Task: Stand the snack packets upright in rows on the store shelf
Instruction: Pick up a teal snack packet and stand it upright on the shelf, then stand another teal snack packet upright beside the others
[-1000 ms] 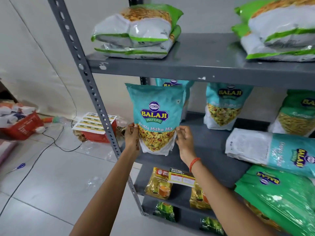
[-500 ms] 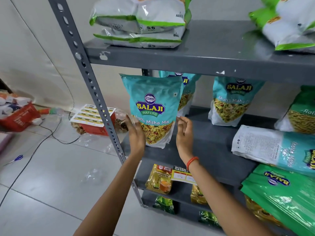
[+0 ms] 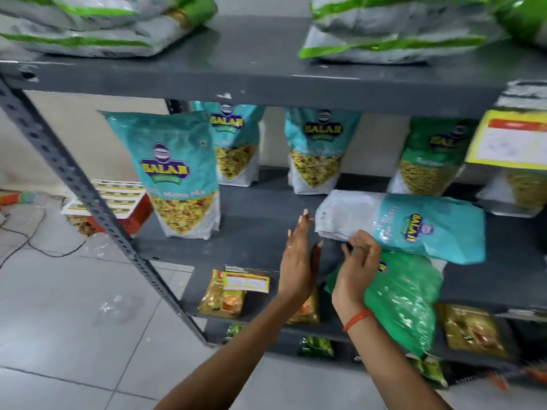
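Observation:
A teal snack packet (image 3: pixel 180 173) stands upright alone at the front left of the grey middle shelf (image 3: pixel 254 241). Two more teal packets (image 3: pixel 236 143) (image 3: pixel 318 149) and a green one (image 3: pixel 430 155) stand upright along the back. Another teal packet (image 3: pixel 414 226) lies flat on its side at the front right, over a green packet (image 3: pixel 399 297) that hangs over the shelf edge. My left hand (image 3: pixel 299 261) is flat and open, its fingertips close to the lying packet's white end. My right hand (image 3: pixel 355 267) has curled fingers at that packet's lower edge, holding nothing that I can see.
White-and-green packets (image 3: pixel 97 28) (image 3: pixel 393 34) lie flat on the top shelf. A yellow price tag (image 3: pixel 512 140) hangs at the right. Small yellow packets (image 3: pixel 225 297) sit on the lower shelves. A slanted upright (image 3: pixel 74 179) frames the left; a red box (image 3: pixel 124 208) stands on the tiled floor.
Both hands have let go of the upright teal packet and moved right to the lying teal packet. My view has swung right and closer to the shelf.

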Available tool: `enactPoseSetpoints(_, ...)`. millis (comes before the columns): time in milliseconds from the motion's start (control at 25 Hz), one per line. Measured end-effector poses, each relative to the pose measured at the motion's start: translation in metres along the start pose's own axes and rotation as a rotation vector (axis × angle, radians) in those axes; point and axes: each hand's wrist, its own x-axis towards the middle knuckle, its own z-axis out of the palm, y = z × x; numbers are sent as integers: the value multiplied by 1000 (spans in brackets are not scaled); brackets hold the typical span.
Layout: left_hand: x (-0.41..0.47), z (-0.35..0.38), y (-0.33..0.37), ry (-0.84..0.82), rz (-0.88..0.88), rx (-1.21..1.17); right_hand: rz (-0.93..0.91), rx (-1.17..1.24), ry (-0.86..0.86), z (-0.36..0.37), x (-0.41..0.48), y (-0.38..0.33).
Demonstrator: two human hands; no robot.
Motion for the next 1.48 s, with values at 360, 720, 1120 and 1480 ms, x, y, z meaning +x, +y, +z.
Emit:
enactPoseSetpoints(360,24,85,46,-215,47,118,413,355,215,-76,65,-42)
enactPoseSetpoints(720,63,24,45,74,-146,-226,482,93,-420,-37,130,-42)
enactPoseSetpoints(1120,72,-94,48,84,-598,-547,244,-255,-574,-5,85,-70)
enactPoseSetpoints(1480,54,-121,58,-33,-610,-557,279,-225,-656,-26,73,-94)
